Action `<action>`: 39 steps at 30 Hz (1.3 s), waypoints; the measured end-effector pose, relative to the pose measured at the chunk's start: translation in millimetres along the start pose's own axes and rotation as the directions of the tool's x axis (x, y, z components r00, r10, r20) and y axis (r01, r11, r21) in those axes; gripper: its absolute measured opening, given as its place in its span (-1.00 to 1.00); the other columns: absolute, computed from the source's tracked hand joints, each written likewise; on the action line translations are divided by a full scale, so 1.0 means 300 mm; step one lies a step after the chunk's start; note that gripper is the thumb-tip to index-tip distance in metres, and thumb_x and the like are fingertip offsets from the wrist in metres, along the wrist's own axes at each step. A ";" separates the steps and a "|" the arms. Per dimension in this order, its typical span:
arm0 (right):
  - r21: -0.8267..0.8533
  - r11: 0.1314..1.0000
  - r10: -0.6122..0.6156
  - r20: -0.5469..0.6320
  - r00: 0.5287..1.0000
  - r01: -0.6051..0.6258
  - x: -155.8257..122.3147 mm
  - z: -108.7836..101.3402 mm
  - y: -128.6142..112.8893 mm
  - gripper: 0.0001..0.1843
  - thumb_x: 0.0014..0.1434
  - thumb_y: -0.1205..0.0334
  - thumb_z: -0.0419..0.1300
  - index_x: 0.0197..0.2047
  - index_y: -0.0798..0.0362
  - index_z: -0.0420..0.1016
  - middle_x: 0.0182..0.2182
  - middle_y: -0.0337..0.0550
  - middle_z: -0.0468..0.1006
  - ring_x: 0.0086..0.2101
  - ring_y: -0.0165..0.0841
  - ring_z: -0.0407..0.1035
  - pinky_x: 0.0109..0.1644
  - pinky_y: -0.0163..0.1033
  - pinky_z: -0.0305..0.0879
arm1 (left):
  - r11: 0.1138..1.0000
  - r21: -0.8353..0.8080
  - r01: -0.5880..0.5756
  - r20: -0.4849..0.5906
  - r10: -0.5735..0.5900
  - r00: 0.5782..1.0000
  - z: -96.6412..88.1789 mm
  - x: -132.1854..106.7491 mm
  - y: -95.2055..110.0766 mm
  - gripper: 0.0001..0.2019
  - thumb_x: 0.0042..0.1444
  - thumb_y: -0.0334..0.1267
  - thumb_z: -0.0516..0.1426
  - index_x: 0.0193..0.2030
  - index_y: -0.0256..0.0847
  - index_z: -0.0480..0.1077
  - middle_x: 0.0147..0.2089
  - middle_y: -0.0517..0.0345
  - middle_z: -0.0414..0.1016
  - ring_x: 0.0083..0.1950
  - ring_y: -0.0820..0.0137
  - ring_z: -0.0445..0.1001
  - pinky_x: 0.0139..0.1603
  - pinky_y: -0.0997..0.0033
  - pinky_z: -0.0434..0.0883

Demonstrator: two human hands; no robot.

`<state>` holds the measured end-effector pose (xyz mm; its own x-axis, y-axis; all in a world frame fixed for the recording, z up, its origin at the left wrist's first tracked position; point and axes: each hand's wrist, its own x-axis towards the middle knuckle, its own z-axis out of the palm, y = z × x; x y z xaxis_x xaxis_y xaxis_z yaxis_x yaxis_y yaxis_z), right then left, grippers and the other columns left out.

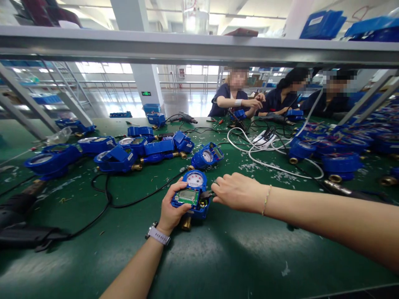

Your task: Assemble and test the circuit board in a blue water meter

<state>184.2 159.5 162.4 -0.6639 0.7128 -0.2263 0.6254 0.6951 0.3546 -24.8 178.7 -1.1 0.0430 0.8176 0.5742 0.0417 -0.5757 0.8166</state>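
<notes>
A blue water meter (202,211) with a brass pipe end lies on the green bench in front of me. Its round dial faces up, and a green circuit board (188,197) with a small display shows in its open housing. My left hand (170,209) grips the meter from the left, fingers on the far side and thumb on the board's near edge. At the meter's right side, my right hand (232,189) is closed around a small hand tool (205,194). The tool's dark metal tip reaches into the housing beside the board; its handle is hidden by my fingers.
Another blue meter (207,155) lies just beyond. Several more stand at left and right. Black cables, a white cord (283,174) and plastic scraps lie on the bench (249,257). A dark power tool (18,224) is at left. Co-workers (229,99) sit opposite beneath a shelf (174,45).
</notes>
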 end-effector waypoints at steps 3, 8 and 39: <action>-0.001 1.000 0.022 -0.010 1.000 -0.022 -0.013 0.017 -0.003 -0.71 0.37 0.08 0.09 -0.12 0.17 0.43 -0.28 0.00 0.51 -0.29 -0.14 0.47 -0.39 -0.23 0.26 | 1.000 -0.010 0.009 -0.006 -0.009 1.000 0.003 0.000 0.004 -0.42 -0.07 0.16 0.28 0.01 -0.16 0.42 0.07 -0.04 0.48 0.37 -0.02 0.18 0.33 -0.01 0.20; 0.001 0.998 0.058 -0.023 0.998 -0.058 -0.021 0.036 -0.009 -0.71 0.36 0.05 0.09 -0.13 0.14 0.42 -0.29 -0.02 0.50 -0.32 -0.15 0.46 -0.41 -0.23 0.23 | 0.999 -0.014 0.029 -0.005 -0.029 1.000 0.003 -0.005 0.002 -0.42 -0.07 0.16 0.28 0.01 -0.16 0.42 0.08 -0.04 0.47 0.37 -0.02 0.17 0.33 0.00 0.20; 0.017 1.000 0.011 0.051 0.999 -0.012 0.074 0.044 0.006 -0.65 0.36 0.00 0.08 -0.15 0.16 0.43 -0.30 0.02 0.57 -0.32 -0.11 0.51 -0.40 -0.22 0.27 | 0.992 -0.098 0.073 0.122 -0.061 0.991 -0.013 -0.001 -0.006 -0.37 -0.13 0.04 0.37 0.05 -0.11 0.30 0.19 -0.10 0.38 0.45 -0.05 -0.03 0.38 -0.15 0.02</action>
<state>176.1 177.9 146.1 -0.6356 0.7240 -0.2680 0.6401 0.6883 0.3414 -28.9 179.7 -2.6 0.1619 0.8436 0.5120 -0.0537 -0.5106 0.8582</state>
